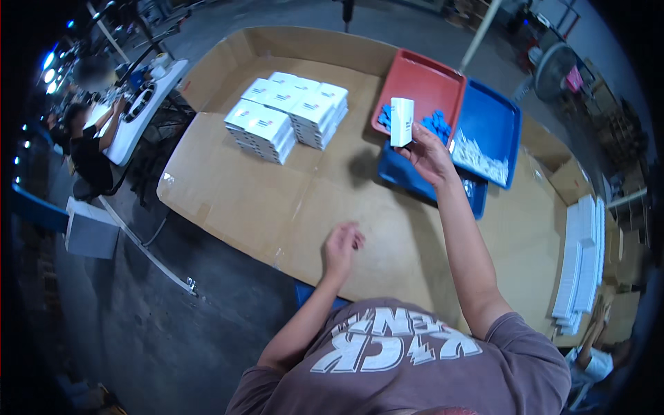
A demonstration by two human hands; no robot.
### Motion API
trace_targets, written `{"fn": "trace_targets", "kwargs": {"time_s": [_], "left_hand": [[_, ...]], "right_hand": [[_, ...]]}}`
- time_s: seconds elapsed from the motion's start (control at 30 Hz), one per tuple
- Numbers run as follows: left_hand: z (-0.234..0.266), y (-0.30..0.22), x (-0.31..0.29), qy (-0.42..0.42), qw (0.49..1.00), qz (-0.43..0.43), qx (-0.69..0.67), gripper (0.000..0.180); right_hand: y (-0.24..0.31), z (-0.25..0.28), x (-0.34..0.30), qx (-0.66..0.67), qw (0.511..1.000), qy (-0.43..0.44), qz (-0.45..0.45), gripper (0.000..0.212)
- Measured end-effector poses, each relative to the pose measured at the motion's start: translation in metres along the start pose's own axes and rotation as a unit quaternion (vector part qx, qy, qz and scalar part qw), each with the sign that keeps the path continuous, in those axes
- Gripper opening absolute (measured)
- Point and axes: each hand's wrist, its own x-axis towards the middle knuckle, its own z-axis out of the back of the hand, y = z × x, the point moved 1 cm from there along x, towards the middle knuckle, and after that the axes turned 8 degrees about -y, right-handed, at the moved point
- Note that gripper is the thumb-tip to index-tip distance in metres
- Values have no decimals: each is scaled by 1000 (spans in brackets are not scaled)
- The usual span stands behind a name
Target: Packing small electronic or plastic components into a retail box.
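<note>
In the head view, we see the right hand [430, 155] pinching a slim white carton [401, 121] left of its palm, before the red tray [423, 79] — long axis running up-picture; the left hand [342, 245], half-curled, seemingly empty, is farther.

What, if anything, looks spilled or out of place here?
Nothing looks spilled, and the white box in the right hand seems intact. Slightly odd: the red tray and a blue tray overlap another blue tray instead of sitting apart.
</note>
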Motion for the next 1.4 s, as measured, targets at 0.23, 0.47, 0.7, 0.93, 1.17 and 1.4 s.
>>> {"fn": "trace_targets", "kwargs": {"time_s": [0.23,0.47,0.7,0.93,1.17,1.4], "left_hand": [[-64,-122,-10,274,918,250,-142,76],[-100,-110,-38,349,899,238,-118,67],[-110,-102,-58,298,940,138,-89,67],[-102,-96,-53,268,961,13,-63,75],[-99,-73,-46,257,962,-66,-68,77],[-87,-99,-42,267,908,274,-171,77]], "right_hand": [[-30,14,-134,-206,974,-28,90,34],[-8,14,-210,-354,917,-51,175,35],[-16,-6,-234,-414,879,-32,236,73],[-32,-20,-221,-323,911,-31,253,76],[-42,-34,-217,-205,966,-94,127,66],[-25,-29,-217,-486,828,2,280,70]]}}
